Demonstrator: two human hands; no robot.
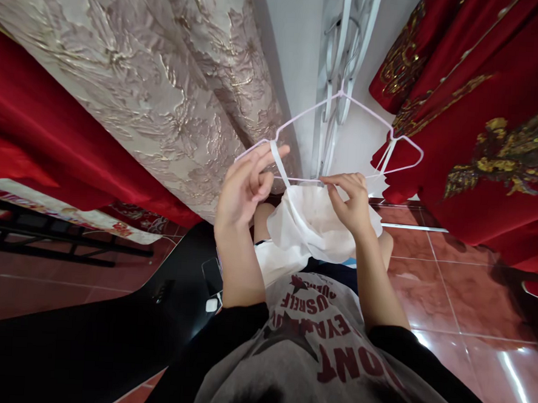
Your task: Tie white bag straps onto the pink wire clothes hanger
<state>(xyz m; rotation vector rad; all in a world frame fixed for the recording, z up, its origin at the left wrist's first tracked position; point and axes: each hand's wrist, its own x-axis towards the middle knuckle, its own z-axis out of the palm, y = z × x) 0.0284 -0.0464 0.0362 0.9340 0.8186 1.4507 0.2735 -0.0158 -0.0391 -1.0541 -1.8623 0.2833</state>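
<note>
- black desk (106, 331), with a phone (210, 276) and small white case (211, 305) at its edge
- pale floral fabric (136, 65)
- red fabric (505, 137) with gold decoration, at right
- white metal rack (333, 53)
- reddish tiled floor (441, 291)

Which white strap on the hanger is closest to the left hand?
The strap on the left side of the hanger, beside the left hand; the other strap is on the right side.

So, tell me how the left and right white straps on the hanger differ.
The left strap shows as one broad flat band, the right strap as thin, split strands. The left hand is at the left strap; no hand touches the right strap. Both are white and hang on the pink hanger.
</note>
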